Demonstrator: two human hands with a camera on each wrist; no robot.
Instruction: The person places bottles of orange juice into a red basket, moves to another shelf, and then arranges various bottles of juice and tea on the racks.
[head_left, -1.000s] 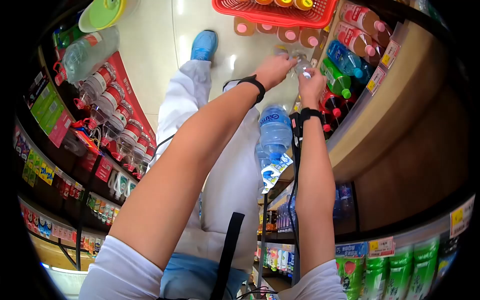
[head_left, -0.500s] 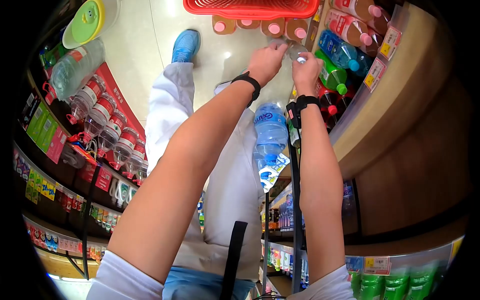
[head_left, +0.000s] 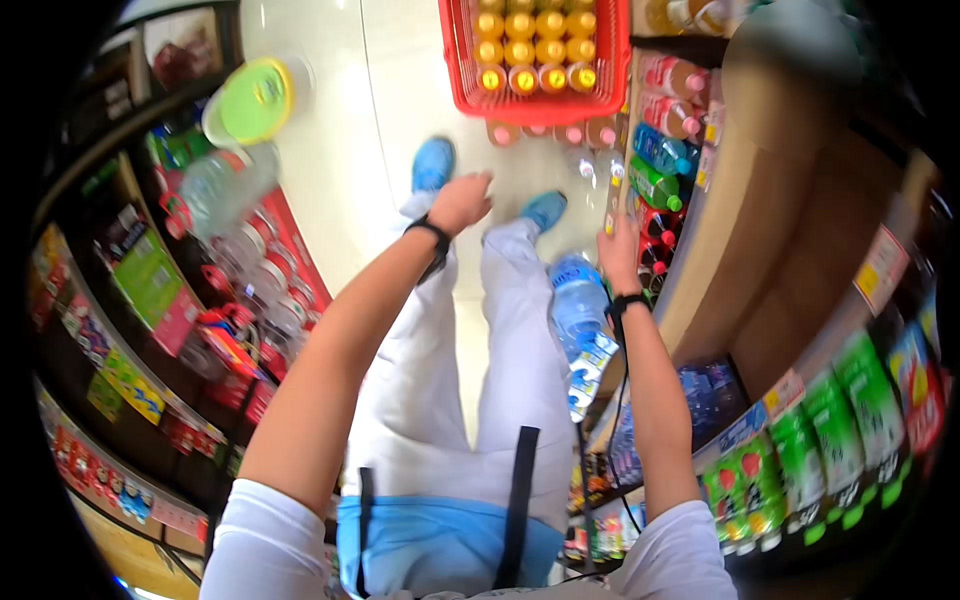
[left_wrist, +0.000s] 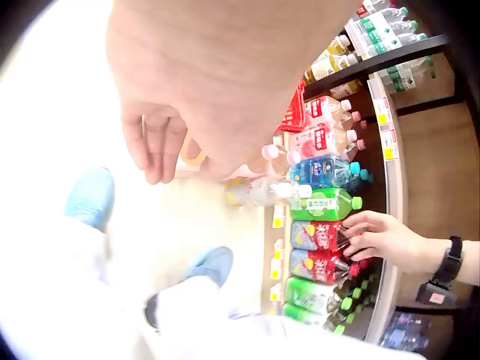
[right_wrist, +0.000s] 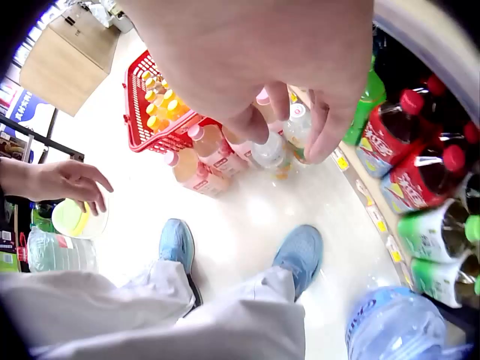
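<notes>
My left hand hovers above the floor near my legs, holding nothing, its fingers loosely bent. My right hand hangs by the shelf edge with nothing in it, fingers loosely bent. In the left wrist view that right hand overlaps red-labelled bottles of dark drink. Two clear bottles with white caps stand on the floor, below my right fingers in the right wrist view. Beside them is a row of pink-capped bottles, in front of a red basket.
Orange-capped bottles fill the basket. Green bottles and others lie on the right-hand shelf. A large blue water bottle stands close to my leg. At the left are a green-lidded tub and big water bottles.
Both hands were together at a clear bottle; they have let go and drawn apart, the left hand moving left. The head view has shifted, showing more of the basket.
</notes>
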